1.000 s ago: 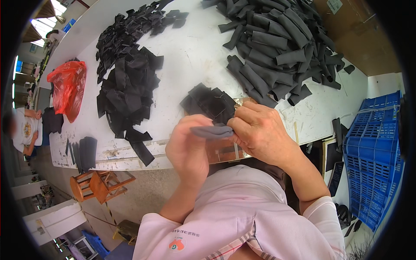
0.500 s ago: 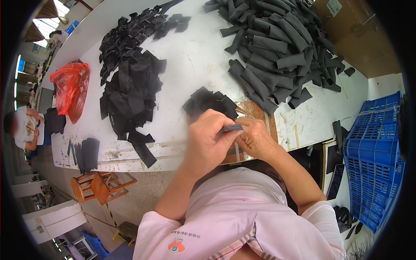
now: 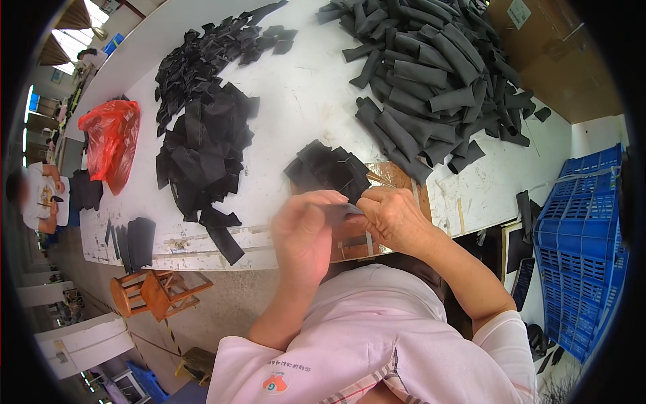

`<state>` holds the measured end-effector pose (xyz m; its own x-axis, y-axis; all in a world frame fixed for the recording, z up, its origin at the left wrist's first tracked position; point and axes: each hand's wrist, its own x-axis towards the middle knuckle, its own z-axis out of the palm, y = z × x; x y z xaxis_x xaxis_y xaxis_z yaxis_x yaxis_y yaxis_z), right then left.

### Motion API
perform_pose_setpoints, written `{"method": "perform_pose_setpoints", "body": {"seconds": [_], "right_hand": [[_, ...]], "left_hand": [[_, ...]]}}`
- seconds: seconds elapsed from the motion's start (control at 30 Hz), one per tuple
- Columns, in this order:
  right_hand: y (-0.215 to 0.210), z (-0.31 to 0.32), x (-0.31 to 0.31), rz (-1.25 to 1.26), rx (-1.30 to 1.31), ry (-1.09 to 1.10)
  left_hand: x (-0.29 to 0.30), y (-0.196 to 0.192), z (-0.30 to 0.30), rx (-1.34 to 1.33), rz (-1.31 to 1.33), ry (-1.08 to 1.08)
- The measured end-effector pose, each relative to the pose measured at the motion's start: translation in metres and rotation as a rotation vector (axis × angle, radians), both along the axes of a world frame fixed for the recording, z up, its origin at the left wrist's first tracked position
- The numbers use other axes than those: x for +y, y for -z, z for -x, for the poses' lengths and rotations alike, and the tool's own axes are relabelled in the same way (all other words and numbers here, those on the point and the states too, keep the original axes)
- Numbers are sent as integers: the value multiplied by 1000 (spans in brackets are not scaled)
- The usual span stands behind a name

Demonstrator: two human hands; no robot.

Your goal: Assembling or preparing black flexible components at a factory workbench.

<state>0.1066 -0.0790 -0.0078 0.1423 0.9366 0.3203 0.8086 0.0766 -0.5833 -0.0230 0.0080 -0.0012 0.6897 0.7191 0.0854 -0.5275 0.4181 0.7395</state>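
Observation:
Between my hands is a dark grey piece of fabric (image 3: 340, 214), held above the table's near edge. My left hand (image 3: 301, 232), a little smeared by motion, closes on its left end. The fingers of my right hand (image 3: 398, 217) pinch the right end. Just beyond my hands lies a small heap of black fabric pieces (image 3: 330, 165), partly on a brown board (image 3: 408, 180) set at the table edge. How the held piece is folded is partly hidden by my fingers.
A big pile of rolled dark fabric tubes (image 3: 431, 74) covers the far right, beside a cardboard box (image 3: 562, 57). Flat black pieces (image 3: 205, 145) are heaped at left, near a red plastic bag (image 3: 113, 145). Blue crates (image 3: 580, 242) stand at right, wooden stools (image 3: 161, 293) lower left.
My left hand has shifted left and turned, its fingers now lying along the fabric piece. More of the piece shows between my hands. The right hand stays nearly in place.

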Motion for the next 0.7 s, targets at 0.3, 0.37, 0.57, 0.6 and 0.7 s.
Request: {"method": "perform_pose_setpoints", "body": {"seconds": [0.3,0.37,0.57,0.6,0.7], "right_hand": [[-18,-10,0,37,112,-83],[-58,-30,6,56,540,-121],[-69,-106,16,-254,889,403],[-59,-94,8,-148,804,494],[-20,-49,-18,147,924,298]], "left_hand": [[20,12,-7,254,-318,-138],[46,30,-12,561,-448,-336],[109,114,-44,1332,-1022,-335],[113,118,-44,1342,-1011,-338],[115,113,-44,1414,-1082,-149]]}}
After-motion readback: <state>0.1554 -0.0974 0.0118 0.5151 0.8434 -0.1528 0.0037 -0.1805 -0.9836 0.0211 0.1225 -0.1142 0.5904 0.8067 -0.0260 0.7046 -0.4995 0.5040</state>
